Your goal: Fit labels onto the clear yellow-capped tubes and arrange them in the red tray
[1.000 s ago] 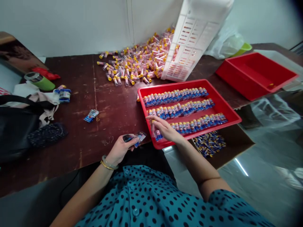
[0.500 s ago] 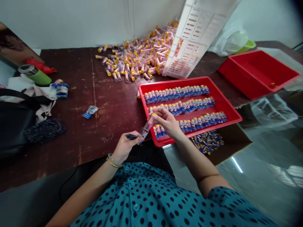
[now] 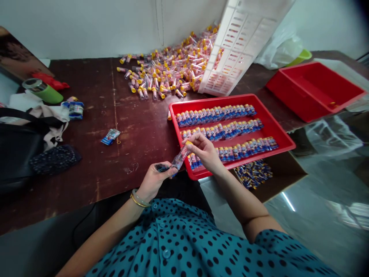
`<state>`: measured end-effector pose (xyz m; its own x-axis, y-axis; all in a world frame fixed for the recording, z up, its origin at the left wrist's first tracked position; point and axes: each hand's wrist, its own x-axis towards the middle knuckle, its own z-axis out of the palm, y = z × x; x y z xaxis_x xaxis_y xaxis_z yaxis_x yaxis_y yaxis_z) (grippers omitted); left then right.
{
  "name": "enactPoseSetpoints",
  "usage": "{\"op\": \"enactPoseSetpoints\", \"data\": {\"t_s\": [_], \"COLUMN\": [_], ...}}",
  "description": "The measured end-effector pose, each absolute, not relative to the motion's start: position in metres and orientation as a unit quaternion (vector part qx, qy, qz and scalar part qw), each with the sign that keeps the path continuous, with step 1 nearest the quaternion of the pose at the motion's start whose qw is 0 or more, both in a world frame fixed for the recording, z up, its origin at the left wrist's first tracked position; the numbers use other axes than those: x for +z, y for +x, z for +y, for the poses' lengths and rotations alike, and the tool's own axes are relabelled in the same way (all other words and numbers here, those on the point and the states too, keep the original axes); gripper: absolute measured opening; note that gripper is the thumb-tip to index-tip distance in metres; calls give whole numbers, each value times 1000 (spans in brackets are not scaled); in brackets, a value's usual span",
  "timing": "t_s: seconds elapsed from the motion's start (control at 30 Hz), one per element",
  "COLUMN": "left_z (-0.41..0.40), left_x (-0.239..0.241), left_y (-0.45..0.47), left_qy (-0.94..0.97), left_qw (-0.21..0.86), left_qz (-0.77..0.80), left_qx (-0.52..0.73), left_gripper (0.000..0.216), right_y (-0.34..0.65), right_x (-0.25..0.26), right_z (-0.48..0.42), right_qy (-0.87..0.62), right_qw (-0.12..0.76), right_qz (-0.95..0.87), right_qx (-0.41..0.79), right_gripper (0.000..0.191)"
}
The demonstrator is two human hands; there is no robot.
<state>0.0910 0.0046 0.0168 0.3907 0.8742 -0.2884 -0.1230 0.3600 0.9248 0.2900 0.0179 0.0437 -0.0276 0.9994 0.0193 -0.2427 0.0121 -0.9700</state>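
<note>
hand-held tube (image 3: 182, 155) | scuffed maroon table (image 3: 150, 129) | pale wall (image 3: 95, 29) behind | glossy floor (image 3: 314, 209)

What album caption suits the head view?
Yellow-capped tube held between left hand and right hand, by red tray with three rows of tubes.

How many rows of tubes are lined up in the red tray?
3: a far row, a middle row and a near row; the right hand hides part of the near row.

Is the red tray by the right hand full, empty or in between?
In between: the red tray holds three rows of yellow-topped packs, with bare red showing between rows.
</note>
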Motion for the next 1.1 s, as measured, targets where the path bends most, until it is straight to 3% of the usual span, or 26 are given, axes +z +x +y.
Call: {"op": "enactPoseSetpoints", "data": {"t_s": [0.33, 0.5, 0.63, 0.93, 1.1], "left_z": [-3, -5, -8, -7, -5], "left_x": [29, 33, 32, 32, 34], "left_y": [97, 99, 100, 102, 108], "left_qy": [320, 285, 273, 275, 264], "left_qw": [793, 797, 797, 791, 779], "left_qz": [396, 392, 394, 401, 425], "left_qx": [334, 361, 367, 372, 376], "left_gripper": [26, 27, 23, 22, 38], "right_y": [273, 262, 262, 269, 262], "right_x": [25, 16, 19, 21, 23], "right_z": [-14, -34, -34, -26, -29], "right_qy": [-458, -473, -476, -459, -447], "right_qw": [513, 505, 500, 493, 522], "right_qz": [-568, -599, -616, -626, -539], "right_qx": [453, 403, 379, 394, 487], "right_gripper": [16, 25, 17, 9, 29]}}
